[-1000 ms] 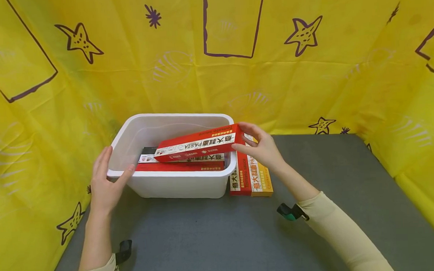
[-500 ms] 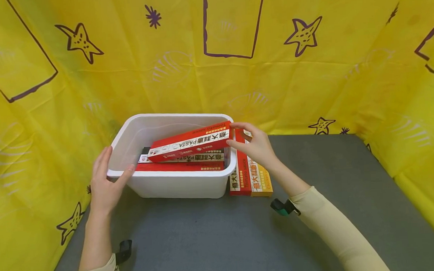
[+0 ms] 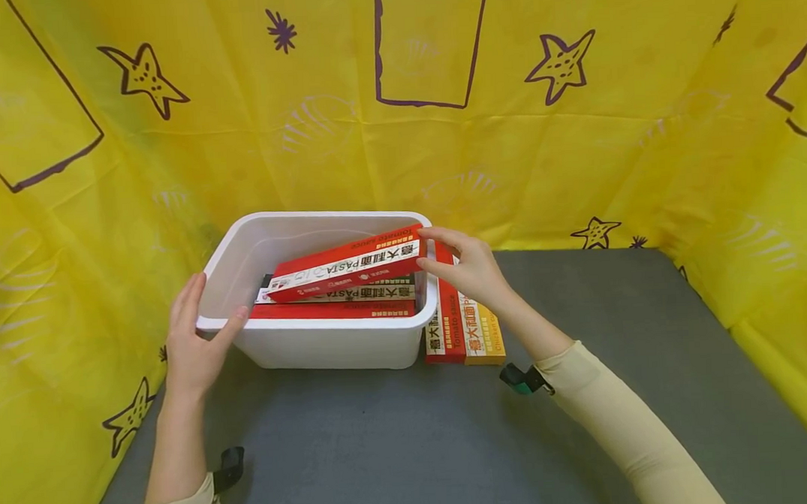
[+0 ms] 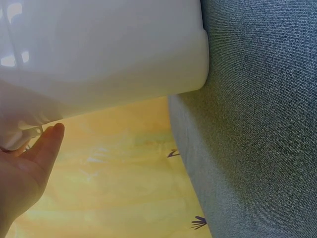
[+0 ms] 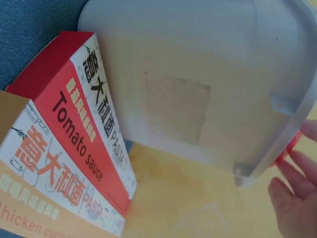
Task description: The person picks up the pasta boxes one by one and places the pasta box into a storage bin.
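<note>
Yellow starfish-printed fabric (image 3: 399,154) backs the grey cloth-covered tabletop (image 3: 365,449). Your right hand (image 3: 470,270) pinches the end of a long red-and-white cardboard pasta box (image 3: 350,265), slanting into the white rectangular plastic bin (image 3: 326,348); your left hand (image 3: 194,355) grips the bin's rim.

a red box (image 3: 346,268) with a white pasta-lettered band slants in a white bin (image 3: 326,347), right end raised and pinched by the right hand (image 3: 469,268), left end lower, over other boxes (image 3: 332,311) inside. the bin stands upright, its front left corner gripped by the left hand (image 3: 196,347); a second red box (image 3: 453,321) and a yellow box (image 3: 493,340) lie beside it.
</note>
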The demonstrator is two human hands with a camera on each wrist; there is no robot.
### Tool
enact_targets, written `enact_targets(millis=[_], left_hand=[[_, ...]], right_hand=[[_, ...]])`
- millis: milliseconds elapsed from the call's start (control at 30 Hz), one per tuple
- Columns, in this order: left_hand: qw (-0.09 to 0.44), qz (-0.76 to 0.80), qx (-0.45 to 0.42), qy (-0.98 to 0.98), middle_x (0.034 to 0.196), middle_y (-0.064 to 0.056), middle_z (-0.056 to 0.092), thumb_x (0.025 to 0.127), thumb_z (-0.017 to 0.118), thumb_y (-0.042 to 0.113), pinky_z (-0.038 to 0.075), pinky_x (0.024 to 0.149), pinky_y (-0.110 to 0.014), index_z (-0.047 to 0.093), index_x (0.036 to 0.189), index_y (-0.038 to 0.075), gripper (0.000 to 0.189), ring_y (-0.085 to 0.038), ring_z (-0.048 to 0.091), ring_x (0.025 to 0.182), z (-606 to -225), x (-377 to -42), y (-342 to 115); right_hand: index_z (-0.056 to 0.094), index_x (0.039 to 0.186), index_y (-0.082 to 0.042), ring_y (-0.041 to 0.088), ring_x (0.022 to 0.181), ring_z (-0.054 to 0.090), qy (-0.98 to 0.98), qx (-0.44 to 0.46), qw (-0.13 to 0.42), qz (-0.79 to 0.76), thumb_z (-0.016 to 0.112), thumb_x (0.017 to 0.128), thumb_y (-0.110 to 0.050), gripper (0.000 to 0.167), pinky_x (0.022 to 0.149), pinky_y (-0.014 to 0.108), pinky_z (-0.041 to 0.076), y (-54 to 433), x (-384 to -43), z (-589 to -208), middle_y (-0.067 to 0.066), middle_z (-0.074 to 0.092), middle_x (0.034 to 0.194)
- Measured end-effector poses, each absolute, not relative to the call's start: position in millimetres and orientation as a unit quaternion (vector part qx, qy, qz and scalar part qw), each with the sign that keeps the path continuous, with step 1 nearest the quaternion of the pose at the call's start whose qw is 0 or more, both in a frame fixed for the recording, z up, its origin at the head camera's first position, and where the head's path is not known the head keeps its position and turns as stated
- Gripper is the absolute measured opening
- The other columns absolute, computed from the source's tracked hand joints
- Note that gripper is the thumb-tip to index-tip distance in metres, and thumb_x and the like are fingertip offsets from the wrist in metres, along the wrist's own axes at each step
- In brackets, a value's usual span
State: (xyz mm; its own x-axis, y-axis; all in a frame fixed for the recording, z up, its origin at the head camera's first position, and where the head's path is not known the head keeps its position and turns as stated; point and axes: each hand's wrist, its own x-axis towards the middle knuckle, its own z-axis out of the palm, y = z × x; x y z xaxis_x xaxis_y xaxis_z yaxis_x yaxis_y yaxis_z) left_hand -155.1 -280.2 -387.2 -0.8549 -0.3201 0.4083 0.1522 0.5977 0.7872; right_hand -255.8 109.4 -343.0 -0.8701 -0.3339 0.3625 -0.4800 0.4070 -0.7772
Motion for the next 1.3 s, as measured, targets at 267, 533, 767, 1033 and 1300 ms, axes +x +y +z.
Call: enact_targets(millis=[267, 533, 767, 1033, 1300], left_hand=[[0.242, -0.450, 0.066, -0.857, 0.158, 0.003, 0.027, 0.086, 0.070, 0.030, 0.027, 0.107, -0.066, 0.032, 0.154, 0.029, 0.078, -0.026, 0.024, 0.142, -385, -154, -279], [0.238, -0.454, 0.068, -0.856, 0.158, 0.004, 0.026, 0.086, 0.070, 0.030, 0.024, 0.108, -0.066, 0.031, 0.154, 0.031, 0.078, -0.026, 0.023, 0.143, -385, -154, -280], [0.235, -0.453, 0.074, -0.857, 0.158, 0.006, 0.025, 0.086, 0.071, 0.032, 0.026, 0.108, -0.065, 0.030, 0.154, 0.032, 0.079, -0.025, 0.023, 0.143, -386, -155, -280], [0.228, -0.454, 0.079, -0.858, 0.159, 0.007, 0.024, 0.086, 0.070, 0.033, 0.026, 0.107, -0.066, 0.029, 0.154, 0.033, 0.080, -0.025, 0.023, 0.143, -386, -154, -280], [0.228, -0.453, 0.075, -0.859, 0.159, 0.006, 0.024, 0.086, 0.070, 0.032, 0.026, 0.107, -0.067, 0.030, 0.154, 0.034, 0.079, -0.026, 0.023, 0.143, -386, -155, -281]], right_hand=[[0.063, 0.131, -0.012, 0.018, 0.128, 0.051, -0.841, 0.241, 0.090, 0.476, 0.071, 0.090, -0.023, 0.044, 0.103, 0.040, 0.044, 111, -252, -344, 0.003, 0.060, 0.133], [0.060, 0.132, -0.010, 0.018, 0.130, 0.048, -0.824, 0.208, 0.092, 0.519, 0.070, 0.091, -0.020, 0.044, 0.107, 0.037, 0.039, 128, -247, -354, 0.003, 0.059, 0.133], [0.056, 0.136, -0.010, 0.021, 0.131, 0.045, -0.824, 0.173, 0.088, 0.532, 0.069, 0.091, -0.018, 0.047, 0.108, 0.038, 0.039, 145, -240, -369, 0.004, 0.054, 0.139], [0.044, 0.145, -0.009, 0.027, 0.137, 0.037, -0.825, 0.133, 0.065, 0.545, 0.070, 0.091, -0.022, 0.061, 0.110, 0.046, 0.034, 164, -235, -389, 0.007, 0.044, 0.147], [0.028, 0.152, -0.007, 0.029, 0.143, 0.026, -0.839, 0.094, 0.023, 0.535, 0.074, 0.087, -0.027, 0.082, 0.112, 0.044, 0.031, 179, -231, -416, 0.010, 0.029, 0.155]])
